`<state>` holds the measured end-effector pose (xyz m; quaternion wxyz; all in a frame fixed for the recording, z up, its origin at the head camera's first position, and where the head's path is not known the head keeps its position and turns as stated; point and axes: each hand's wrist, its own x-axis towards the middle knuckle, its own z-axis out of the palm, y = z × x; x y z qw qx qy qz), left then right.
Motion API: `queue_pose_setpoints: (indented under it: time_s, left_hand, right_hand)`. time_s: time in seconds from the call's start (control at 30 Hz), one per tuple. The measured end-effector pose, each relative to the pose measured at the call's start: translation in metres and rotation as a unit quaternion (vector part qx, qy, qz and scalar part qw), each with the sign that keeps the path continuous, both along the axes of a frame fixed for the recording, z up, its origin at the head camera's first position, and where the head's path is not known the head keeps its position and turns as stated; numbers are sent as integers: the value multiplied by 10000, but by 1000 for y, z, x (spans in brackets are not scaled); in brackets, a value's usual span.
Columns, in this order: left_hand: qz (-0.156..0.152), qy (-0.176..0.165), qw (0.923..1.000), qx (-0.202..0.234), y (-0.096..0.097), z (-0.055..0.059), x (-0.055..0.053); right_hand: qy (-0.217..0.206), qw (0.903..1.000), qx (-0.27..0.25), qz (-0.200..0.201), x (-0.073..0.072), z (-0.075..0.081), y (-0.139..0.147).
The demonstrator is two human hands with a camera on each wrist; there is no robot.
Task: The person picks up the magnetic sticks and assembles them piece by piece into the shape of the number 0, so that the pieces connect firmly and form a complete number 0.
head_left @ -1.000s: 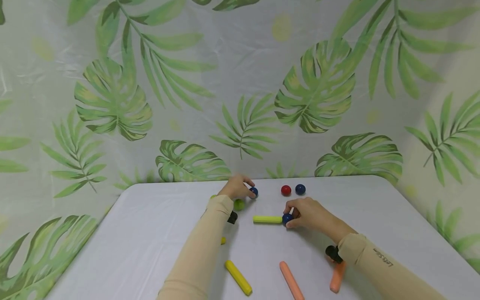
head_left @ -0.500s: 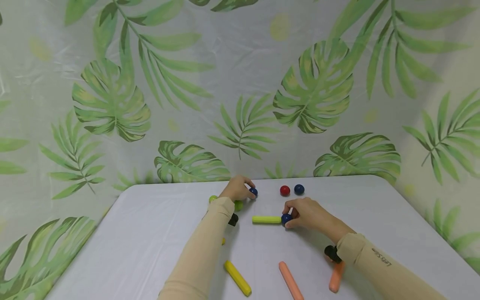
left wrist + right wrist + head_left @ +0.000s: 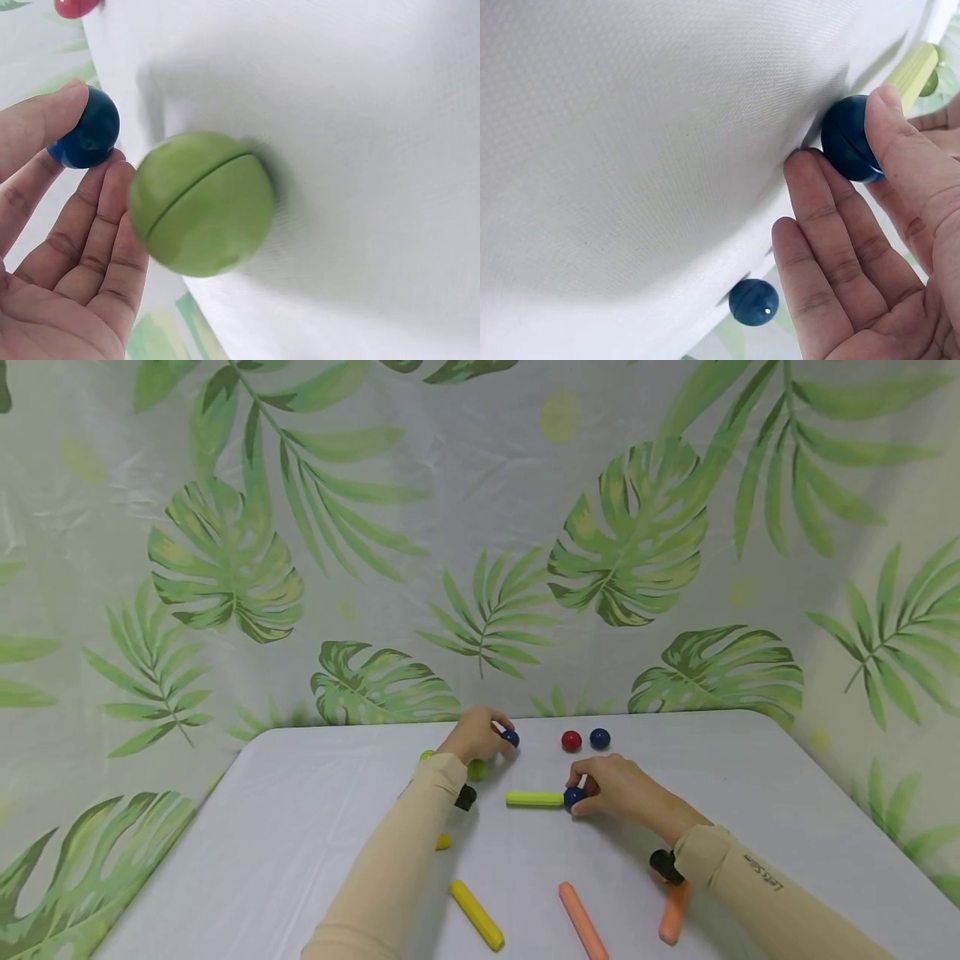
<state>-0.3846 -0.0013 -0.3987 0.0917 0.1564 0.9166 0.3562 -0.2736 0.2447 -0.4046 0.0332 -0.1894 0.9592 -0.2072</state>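
Note:
My left hand (image 3: 477, 737) pinches a dark blue ball (image 3: 94, 131) between thumb and fingers near the table's far edge. A green ball (image 3: 201, 204) with a seam line lies beside those fingers; in the head view it is partly behind the wrist. My right hand (image 3: 618, 785) pinches a second blue ball (image 3: 849, 139) by thumb and fingertips. That ball sits against the right end of a yellow-green stick (image 3: 534, 798), which lies crosswise on the table. Whether ball and stick are joined I cannot tell.
Toward the far edge lie a red ball (image 3: 572, 741) and another blue ball (image 3: 600, 739). Another green ball (image 3: 427, 755) peeks out left of the left wrist. Nearer are a yellow stick (image 3: 477, 915) and two orange sticks, one (image 3: 582, 920) central, another (image 3: 675, 913) under the right forearm.
My left hand has shifted the blue ball slightly up and to the right in the head view. The right hand stays in place with its ball at the stick's end.

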Motion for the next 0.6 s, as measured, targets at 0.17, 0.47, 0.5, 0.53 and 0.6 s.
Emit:
queue_pose_setpoints:
  time_s: [0.17, 0.47, 0.5, 0.53, 0.6]
  left_hand:
    - [-206, 121, 9997, 87, -2, 4, 1]
    - [-668, 335, 9972, 91, -9, 14, 10]
    - [-723, 375, 9967, 72, -10, 16, 11]
    - [-771, 396, 9962, 67, -11, 17, 14]
    - [-852, 448, 9953, 42, -14, 20, 18]
  right_hand:
    - [-47, 10000, 28, -17, -1, 0, 0]
    - [-146, 9999, -3, -62, 0, 2, -2]
    - [-136, 9999, -8, -58, 0, 2, -2]
    - [-126, 9999, -13, -54, 0, 2, -2]
    - [-119, 9999, -13, -44, 0, 2, -2]
